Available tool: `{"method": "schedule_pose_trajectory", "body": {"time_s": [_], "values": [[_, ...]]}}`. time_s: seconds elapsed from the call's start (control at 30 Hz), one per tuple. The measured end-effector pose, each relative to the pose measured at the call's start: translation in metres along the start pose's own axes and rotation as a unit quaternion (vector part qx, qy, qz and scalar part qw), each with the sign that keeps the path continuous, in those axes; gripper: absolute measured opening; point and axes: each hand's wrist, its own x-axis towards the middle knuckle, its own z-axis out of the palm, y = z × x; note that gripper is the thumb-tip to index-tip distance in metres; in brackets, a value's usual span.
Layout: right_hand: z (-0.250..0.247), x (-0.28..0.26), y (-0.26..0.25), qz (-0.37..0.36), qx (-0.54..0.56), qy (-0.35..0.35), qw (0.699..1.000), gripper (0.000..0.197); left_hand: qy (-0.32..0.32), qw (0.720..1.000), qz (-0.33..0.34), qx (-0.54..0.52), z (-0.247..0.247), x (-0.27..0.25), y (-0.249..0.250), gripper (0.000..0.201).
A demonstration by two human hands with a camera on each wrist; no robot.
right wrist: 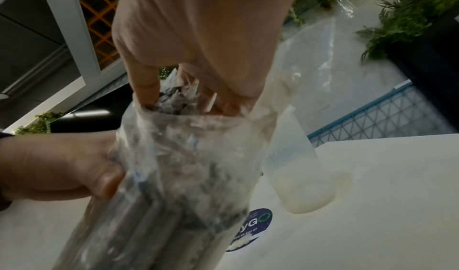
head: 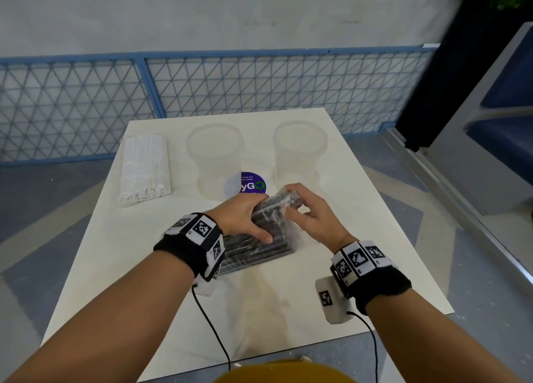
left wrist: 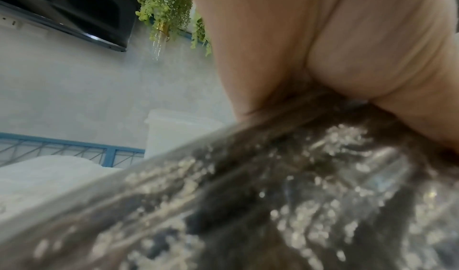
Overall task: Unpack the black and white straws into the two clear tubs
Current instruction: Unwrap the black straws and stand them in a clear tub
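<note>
Black straws (head: 259,242) in a clear bag, centre frame on the table (head: 346,267). Left hand (head: 245,219) wrapped round the pack's middle, thumb pressed on top. Right hand (head: 308,212) pinching the bag's far end, fingertips (right wrist: 146,89) dug into the opening. White straws (head: 144,169) lying upper left. Two clear tubs (head: 215,157) (head: 300,152) upright behind, purple sticker (head: 253,183) between them.

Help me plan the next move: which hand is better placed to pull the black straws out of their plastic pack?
Probably the right hand: its fingers already reach into the open far end of the black straw pack. The left hand grips the pack's middle, steadying it on the table.
</note>
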Motion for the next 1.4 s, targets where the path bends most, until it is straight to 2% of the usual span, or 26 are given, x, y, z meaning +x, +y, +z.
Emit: {"method": "schedule_pose_trajectory", "body": {"time_s": [0.1,0.27,0.37,0.53,0.7,0.77,0.83,0.9,0.97,1.03,1.17,1.23,1.4], "values": [[0.004,0.004,0.0,-0.007,-0.003,-0.031,0.999,0.029,-0.012,1.0,0.001,0.0,-0.003,-0.001,0.0,0.061],[0.017,0.011,-0.004,-0.037,-0.034,0.048,0.998,0.019,0.007,1.0,0.007,-0.011,-0.004,-0.003,0.0,0.069],[0.016,0.01,-0.008,-0.009,-0.001,0.085,0.996,0.013,0.014,1.0,0.002,-0.017,-0.004,-0.005,-0.002,0.064],[0.009,0.003,-0.01,0.024,0.057,0.127,0.99,0.026,0.017,1.0,-0.012,-0.016,-0.005,-0.009,-0.008,0.058],[0.0,-0.001,-0.008,0.048,0.076,0.139,0.986,0.021,0.002,0.999,-0.021,-0.031,-0.009,-0.008,-0.01,0.063],[-0.005,-0.002,-0.009,0.049,0.086,0.131,0.986,0.018,-0.003,0.999,-0.025,-0.038,-0.01,-0.007,-0.011,0.066],[-0.01,-0.003,-0.01,0.046,0.098,0.074,0.991,0.01,-0.01,0.999,-0.029,-0.045,-0.012,-0.006,-0.013,0.066],[-0.012,-0.003,-0.01,0.052,0.081,-0.006,0.995,0.026,-0.02,0.997,-0.03,-0.061,-0.013,-0.006,-0.013,0.059],[-0.01,0.0,-0.012,0.048,0.038,-0.045,0.997,0.04,-0.04,0.996,-0.033,-0.074,-0.012,-0.006,-0.013,0.058],[-0.005,0.003,-0.014,0.028,0.024,-0.028,0.999,0.037,-0.054,0.995,-0.036,-0.082,-0.009,-0.006,-0.013,0.066],[-0.004,0.006,-0.018,0.026,0.084,0.008,0.996,0.029,-0.084,0.992,-0.041,-0.081,-0.01,-0.008,-0.017,0.095],[-0.007,0.006,-0.02,0.025,0.09,0.009,0.996,0.029,-0.09,0.992,-0.044,-0.075,-0.011,-0.01,-0.019,0.094],[-0.014,0.003,-0.019,0.042,0.121,0.029,0.991,0.03,-0.067,0.993,-0.05,-0.08,-0.016,-0.014,-0.026,0.075]]}}
